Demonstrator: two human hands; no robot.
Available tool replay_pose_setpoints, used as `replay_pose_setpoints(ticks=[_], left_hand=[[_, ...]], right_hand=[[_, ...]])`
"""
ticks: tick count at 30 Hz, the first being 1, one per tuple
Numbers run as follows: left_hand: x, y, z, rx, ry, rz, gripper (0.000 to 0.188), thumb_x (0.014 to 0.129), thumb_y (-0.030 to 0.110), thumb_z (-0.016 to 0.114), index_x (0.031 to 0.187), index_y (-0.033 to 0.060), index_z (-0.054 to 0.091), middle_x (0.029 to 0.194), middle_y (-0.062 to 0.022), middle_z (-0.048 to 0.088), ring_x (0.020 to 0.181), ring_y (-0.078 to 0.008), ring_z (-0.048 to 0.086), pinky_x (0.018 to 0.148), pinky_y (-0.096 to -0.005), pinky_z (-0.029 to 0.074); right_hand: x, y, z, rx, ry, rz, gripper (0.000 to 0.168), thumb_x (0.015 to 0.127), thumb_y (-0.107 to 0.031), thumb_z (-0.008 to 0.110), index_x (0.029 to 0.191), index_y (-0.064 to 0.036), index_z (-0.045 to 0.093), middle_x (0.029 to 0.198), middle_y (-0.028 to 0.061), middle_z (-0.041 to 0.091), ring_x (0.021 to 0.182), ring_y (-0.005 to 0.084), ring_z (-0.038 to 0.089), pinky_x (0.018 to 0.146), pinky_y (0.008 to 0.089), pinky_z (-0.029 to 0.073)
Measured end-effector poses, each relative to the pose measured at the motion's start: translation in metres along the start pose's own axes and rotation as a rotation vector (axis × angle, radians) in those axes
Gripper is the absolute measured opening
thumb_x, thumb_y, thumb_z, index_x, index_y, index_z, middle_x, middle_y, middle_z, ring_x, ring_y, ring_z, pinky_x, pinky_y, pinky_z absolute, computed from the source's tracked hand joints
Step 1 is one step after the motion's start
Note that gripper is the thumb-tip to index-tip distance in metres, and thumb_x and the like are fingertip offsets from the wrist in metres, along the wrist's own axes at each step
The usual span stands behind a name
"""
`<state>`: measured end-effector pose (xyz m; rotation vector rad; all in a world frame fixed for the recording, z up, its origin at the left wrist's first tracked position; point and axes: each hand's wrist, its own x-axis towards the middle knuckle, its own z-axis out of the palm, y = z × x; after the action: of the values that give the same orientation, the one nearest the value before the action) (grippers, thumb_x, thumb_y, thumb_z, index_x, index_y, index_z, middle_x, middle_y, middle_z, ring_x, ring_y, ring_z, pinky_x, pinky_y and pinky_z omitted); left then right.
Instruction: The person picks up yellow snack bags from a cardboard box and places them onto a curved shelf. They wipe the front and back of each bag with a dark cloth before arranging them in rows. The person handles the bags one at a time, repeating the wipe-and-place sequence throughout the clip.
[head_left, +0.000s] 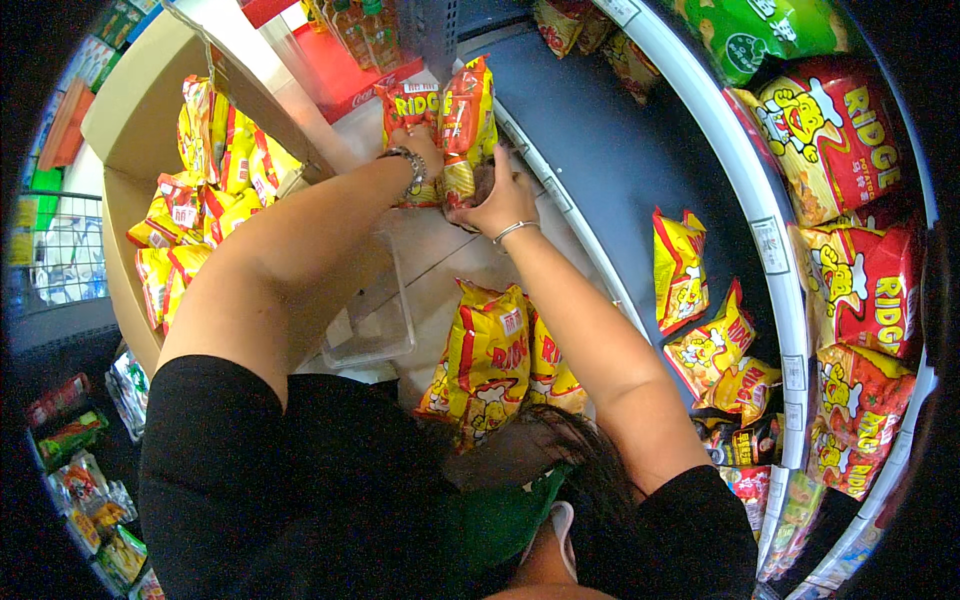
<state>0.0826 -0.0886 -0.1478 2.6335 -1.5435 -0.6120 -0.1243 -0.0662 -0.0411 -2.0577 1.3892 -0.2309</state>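
Two upright red and yellow bags of potato chips stand side by side at the upper middle, one on the left (410, 105) and one on the right (466, 120). My left hand (420, 150), below a chain bracelet, grips the left bag, its fingertips partly hidden. Around the lower part of the right bag is my right hand (506, 199), thumb and fingers spread against its sides, with a thin bangle at the wrist. Nearer my body, yellow chip bags (491, 352) stand on the tiled floor, partly behind my right forearm.
An open cardboard box (135, 187) of chip bags (232, 157) is at left. A clear plastic tray (371, 315) lies below my left forearm. At right, a dark shelf (600, 165) with a white edge holds several chip bags (679, 270); red bags (862, 285) fill the shelf beyond.
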Motion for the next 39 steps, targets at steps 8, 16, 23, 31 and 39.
replay_pose_setpoints(ticks=[8, 16, 23, 31, 39], left_hand=[[0.03, -0.014, 0.074, 0.714, -0.28, 0.512, 0.045, 0.087, 0.034, 0.045, 0.128, 0.0133, 0.048, 0.129, -0.0142, 0.049, 0.122, -0.0368, 0.043, 0.1, -0.0513, 0.035], [-0.017, -0.004, 0.016, 0.634, -0.634, 0.341, 0.041, 0.084, 0.032, 0.05, 0.12, 0.0131, 0.054, 0.122, -0.0131, 0.054, 0.115, -0.0348, 0.048, 0.094, -0.0499, 0.039], [-0.032, 0.003, -0.001, 0.598, -0.795, 0.253, 0.038, 0.081, 0.031, 0.055, 0.114, 0.013, 0.059, 0.116, -0.0121, 0.058, 0.11, -0.0331, 0.053, 0.09, -0.0487, 0.043], [-0.04, 0.017, -0.019, 0.61, -0.833, 0.257, 0.034, 0.077, 0.029, 0.061, 0.106, 0.0128, 0.065, 0.109, -0.011, 0.063, 0.103, -0.0312, 0.058, 0.084, -0.0473, 0.047], [-0.03, 0.057, -0.083, 0.289, -0.342, 0.297, 0.039, 0.079, 0.024, 0.062, 0.114, 0.0072, 0.061, 0.111, -0.0192, 0.063, 0.106, -0.0324, 0.06, 0.083, -0.0436, 0.051]], right_hand=[[0.031, 0.038, -0.013, 0.153, -0.007, -0.03, 0.058, 0.061, -0.01, 0.079, 0.115, -0.004, 0.056, 0.107, 0.0125, 0.065, 0.099, 0.023, 0.063, 0.087, 0.032, 0.049], [0.063, 0.041, 0.001, 0.4, -0.088, -0.208, 0.05, 0.064, 0.001, 0.07, 0.112, -0.007, 0.058, 0.106, 0.0086, 0.065, 0.098, 0.0204, 0.062, 0.087, 0.0299, 0.048], [0.073, 0.023, 0.005, -0.193, 0.046, -0.019, 0.049, 0.069, -0.007, 0.067, 0.115, -0.017, 0.057, 0.109, 0.0168, 0.063, 0.102, 0.0341, 0.06, 0.086, 0.0398, 0.049], [0.066, 0.019, 0.009, -0.648, -0.033, -0.142, 0.026, 0.081, -0.01, 0.056, 0.106, -0.013, 0.05, 0.105, 0.0178, 0.059, 0.099, 0.0358, 0.06, 0.078, 0.0465, 0.052], [0.091, 0.017, -0.018, -0.034, 0.119, -0.16, 0.038, 0.073, -0.021, 0.067, 0.109, -0.01, 0.059, 0.1, 0.0164, 0.067, 0.093, 0.0328, 0.064, 0.081, 0.0373, 0.052]])
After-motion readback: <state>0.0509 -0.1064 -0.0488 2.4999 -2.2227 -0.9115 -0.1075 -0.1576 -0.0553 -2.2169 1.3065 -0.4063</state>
